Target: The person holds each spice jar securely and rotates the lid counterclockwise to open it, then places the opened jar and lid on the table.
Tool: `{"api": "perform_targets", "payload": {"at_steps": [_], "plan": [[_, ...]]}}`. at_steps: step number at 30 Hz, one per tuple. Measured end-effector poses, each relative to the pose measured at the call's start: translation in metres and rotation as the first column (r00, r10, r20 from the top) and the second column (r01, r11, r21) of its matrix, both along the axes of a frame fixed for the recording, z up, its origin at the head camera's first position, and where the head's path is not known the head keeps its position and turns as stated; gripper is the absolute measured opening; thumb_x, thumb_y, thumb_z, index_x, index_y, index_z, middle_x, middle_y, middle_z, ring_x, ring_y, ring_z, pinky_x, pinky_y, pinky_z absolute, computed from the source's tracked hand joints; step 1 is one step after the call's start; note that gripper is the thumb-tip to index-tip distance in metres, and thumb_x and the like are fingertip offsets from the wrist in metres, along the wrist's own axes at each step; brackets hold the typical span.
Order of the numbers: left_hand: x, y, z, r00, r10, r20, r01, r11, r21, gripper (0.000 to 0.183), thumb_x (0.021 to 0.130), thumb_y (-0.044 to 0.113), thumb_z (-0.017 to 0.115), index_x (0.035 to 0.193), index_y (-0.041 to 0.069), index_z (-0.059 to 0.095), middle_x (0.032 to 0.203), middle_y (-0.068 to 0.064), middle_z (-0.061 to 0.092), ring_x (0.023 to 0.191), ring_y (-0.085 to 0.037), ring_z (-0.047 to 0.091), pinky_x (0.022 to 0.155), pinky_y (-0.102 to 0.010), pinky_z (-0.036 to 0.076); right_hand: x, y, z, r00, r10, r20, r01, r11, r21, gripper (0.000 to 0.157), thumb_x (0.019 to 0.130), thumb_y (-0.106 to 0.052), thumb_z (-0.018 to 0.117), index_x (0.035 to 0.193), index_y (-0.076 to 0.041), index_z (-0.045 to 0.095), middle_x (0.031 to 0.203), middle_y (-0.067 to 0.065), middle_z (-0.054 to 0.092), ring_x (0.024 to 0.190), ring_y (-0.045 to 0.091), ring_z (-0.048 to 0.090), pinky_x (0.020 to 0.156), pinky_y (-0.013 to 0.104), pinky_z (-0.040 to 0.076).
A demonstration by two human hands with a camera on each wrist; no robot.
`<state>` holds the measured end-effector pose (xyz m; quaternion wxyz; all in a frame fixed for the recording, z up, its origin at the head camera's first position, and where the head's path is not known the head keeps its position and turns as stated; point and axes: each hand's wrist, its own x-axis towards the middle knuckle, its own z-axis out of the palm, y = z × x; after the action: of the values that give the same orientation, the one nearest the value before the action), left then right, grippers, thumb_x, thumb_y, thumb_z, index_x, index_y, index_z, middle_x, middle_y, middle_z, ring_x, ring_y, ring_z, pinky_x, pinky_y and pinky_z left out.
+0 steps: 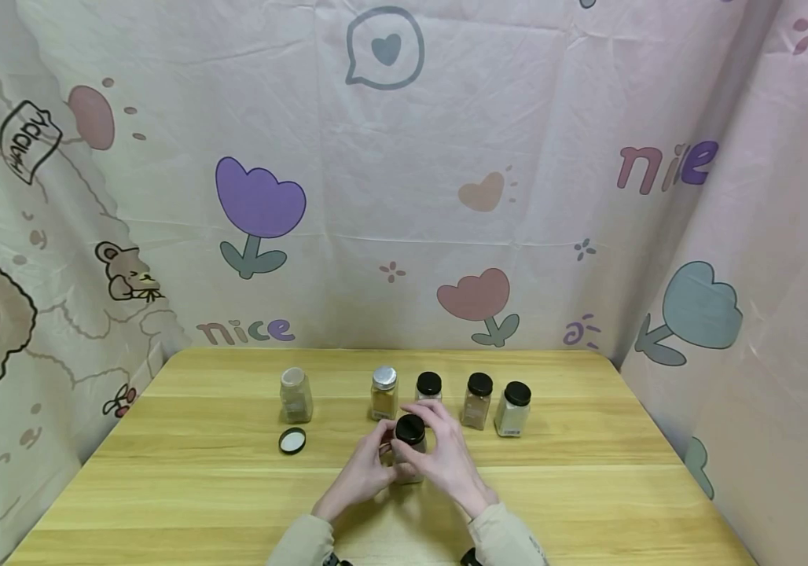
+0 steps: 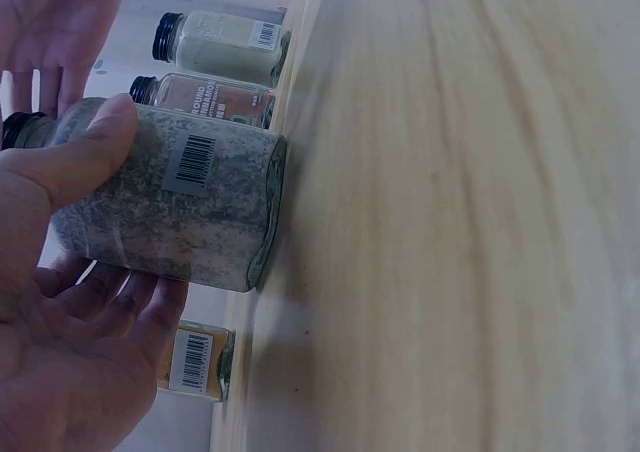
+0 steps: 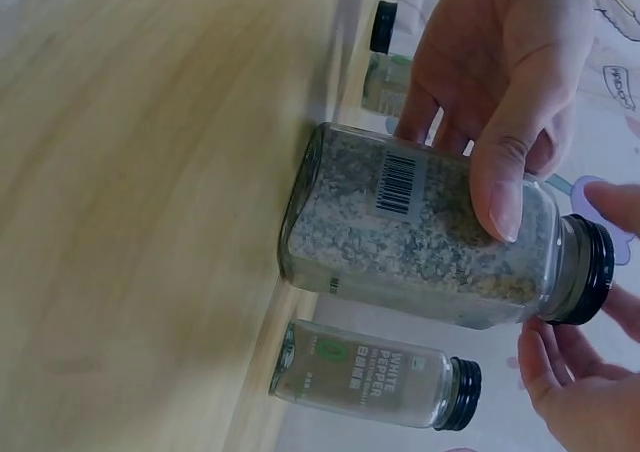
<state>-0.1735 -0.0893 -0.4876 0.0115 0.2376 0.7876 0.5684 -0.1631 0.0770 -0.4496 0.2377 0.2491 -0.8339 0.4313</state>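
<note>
In the head view, my left hand (image 1: pixel 365 472) holds a glass spice jar (image 2: pixel 170 197) by its side, thumb on the front face and fingers around the back. Grey and pale flakes fill it, and a barcode sticker faces the wrist cameras. The jar stands upright at the front of the table under a black screw lid (image 3: pixel 588 269). Around that lid my right hand (image 1: pixel 446 456) has its thumb and fingers spread, the fingertips right at the rim. A narrow gap shows between the right thumb and the lid in the right wrist view.
Behind stand a yellow spice jar (image 1: pixel 384 399) with a silver top, a partly hidden black-lidded jar (image 1: pixel 428 384), a brown spice jar (image 1: pixel 477 405) and a white pepper jar (image 1: pixel 512 417). Leftward, an uncapped jar (image 1: pixel 296 401) stands behind a loose upturned lid (image 1: pixel 292 441).
</note>
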Motion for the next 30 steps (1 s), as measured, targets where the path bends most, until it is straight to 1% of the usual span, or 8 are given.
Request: {"api": "perform_targets", "payload": {"at_steps": [5, 9, 13, 16, 18, 22, 26, 30], "plan": [[0.0001, 0.0003, 0.0007, 1.0, 0.017, 0.014, -0.017, 1.0, -0.011, 0.055, 0.079, 0.011, 0.084, 0.123, 0.0, 0.053, 0.128, -0.021, 0.065, 0.125, -0.041, 0.059, 0.113, -0.056, 0.045, 0.0009, -0.0007, 0.0001, 0.999, -0.045, 0.005, 0.045, 0.999, -0.028, 0.051, 0.072, -0.013, 0.089, 0.118, -0.006, 0.07, 0.111, 0.004, 0.068, 0.099, 0.022, 0.067, 0.089, 0.035, 0.06], [0.0003, 0.0, 0.0008, 1.0, 0.017, 0.011, -0.017, 1.0, -0.017, 0.055, 0.08, 0.012, 0.084, 0.123, 0.0, 0.053, 0.128, -0.022, 0.064, 0.125, -0.042, 0.06, 0.113, -0.057, 0.046, 0.0012, 0.0001, 0.0017, 1.0, -0.027, 0.004, 0.027, 0.999, -0.04, 0.049, 0.072, -0.008, 0.089, 0.117, -0.004, 0.07, 0.111, 0.006, 0.069, 0.097, 0.022, 0.068, 0.087, 0.037, 0.061], [0.0006, -0.0003, 0.0006, 1.0, 0.003, 0.006, -0.003, 1.0, 0.0, 0.054, 0.08, 0.003, 0.081, 0.125, -0.002, 0.051, 0.128, -0.024, 0.063, 0.125, -0.042, 0.059, 0.113, -0.053, 0.046, 0.0015, 0.0019, 0.0026, 1.0, 0.009, -0.003, -0.01, 1.0, -0.025, 0.047, 0.072, -0.002, 0.084, 0.117, -0.006, 0.071, 0.112, 0.006, 0.069, 0.1, 0.021, 0.068, 0.091, 0.034, 0.06], [0.0011, -0.0002, 0.0006, 1.0, -0.007, -0.007, 0.007, 1.0, 0.01, 0.055, 0.079, -0.004, 0.078, 0.126, -0.004, 0.05, 0.129, -0.026, 0.062, 0.125, -0.043, 0.058, 0.113, -0.051, 0.046, 0.0018, 0.003, 0.0026, 0.999, 0.037, 0.001, -0.037, 0.999, -0.016, 0.048, 0.072, -0.002, 0.081, 0.118, -0.005, 0.07, 0.114, 0.007, 0.069, 0.103, 0.022, 0.067, 0.093, 0.034, 0.059], [0.0012, 0.0, 0.0004, 1.0, -0.005, -0.012, 0.006, 1.0, 0.009, 0.054, 0.079, -0.004, 0.078, 0.126, -0.004, 0.051, 0.129, -0.025, 0.063, 0.125, -0.043, 0.059, 0.113, -0.051, 0.046, 0.0019, 0.0031, 0.0021, 0.999, 0.038, 0.007, -0.038, 0.999, -0.011, 0.049, 0.073, -0.005, 0.083, 0.12, -0.004, 0.069, 0.117, 0.007, 0.068, 0.105, 0.022, 0.067, 0.095, 0.035, 0.059], [0.0015, 0.0001, 0.0002, 0.999, 0.009, -0.039, -0.009, 1.0, -0.018, 0.054, 0.08, 0.006, 0.082, 0.124, -0.002, 0.052, 0.126, -0.021, 0.065, 0.122, -0.04, 0.061, 0.112, -0.053, 0.047, 0.0024, 0.0016, 0.0017, 1.0, -0.018, 0.023, 0.018, 1.0, 0.001, 0.053, 0.072, -0.012, 0.089, 0.121, -0.006, 0.069, 0.118, 0.007, 0.067, 0.107, 0.023, 0.066, 0.096, 0.038, 0.059], [0.0014, 0.0004, 0.0009, 1.0, 0.022, -0.015, -0.022, 1.0, -0.022, 0.055, 0.079, 0.011, 0.084, 0.123, 0.0, 0.054, 0.124, -0.018, 0.067, 0.12, -0.037, 0.062, 0.112, -0.053, 0.048, 0.003, 0.0001, 0.0021, 0.995, -0.08, 0.058, 0.081, 0.997, -0.006, 0.056, 0.07, -0.017, 0.092, 0.121, -0.009, 0.069, 0.113, 0.004, 0.068, 0.101, 0.021, 0.068, 0.092, 0.038, 0.06], [0.0009, 0.0001, 0.0012, 1.0, 0.026, 0.009, -0.026, 0.999, -0.023, 0.056, 0.079, 0.012, 0.085, 0.124, 0.001, 0.054, 0.126, -0.019, 0.066, 0.122, -0.038, 0.061, 0.113, -0.056, 0.046, 0.0029, 0.0, 0.0023, 0.993, -0.097, 0.069, 0.098, 0.995, -0.008, 0.057, 0.068, -0.016, 0.093, 0.12, -0.009, 0.07, 0.109, 0.003, 0.068, 0.096, 0.019, 0.068, 0.087, 0.037, 0.061]]}}
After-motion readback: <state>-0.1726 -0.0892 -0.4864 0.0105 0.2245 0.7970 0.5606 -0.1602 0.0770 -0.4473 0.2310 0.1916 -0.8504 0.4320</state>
